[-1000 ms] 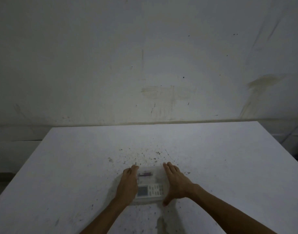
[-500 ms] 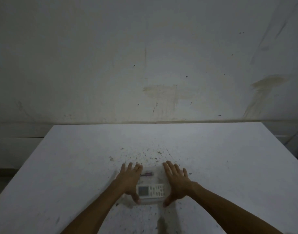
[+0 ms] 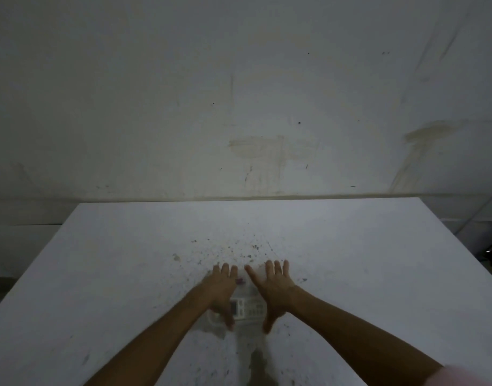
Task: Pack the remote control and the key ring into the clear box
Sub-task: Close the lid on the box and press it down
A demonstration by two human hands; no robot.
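Observation:
The clear box [image 3: 215, 320] lies on the white table [image 3: 350, 260], near the front middle. Through its clear top I see the white remote control [image 3: 249, 307] with a small screen and buttons, and behind it a purple bit of the key ring [image 3: 240, 280]. My left hand [image 3: 221, 291] lies flat over the box's left part with its fingers spread. My right hand [image 3: 274, 291] lies flat over the right part, fingers apart and thumb pointing down at the front. Both hands look blurred. Whether they touch the lid I cannot tell.
The table is speckled with dark crumbs and stains around [image 3: 233, 246] behind the box. A stained pale wall [image 3: 253, 107] rises behind the far edge. The table's left and right edges run diagonally toward me.
Both hands have slid forward and flattened over the box, fingers spreading. They gripped its sides a second ago; now they cover more of the top.

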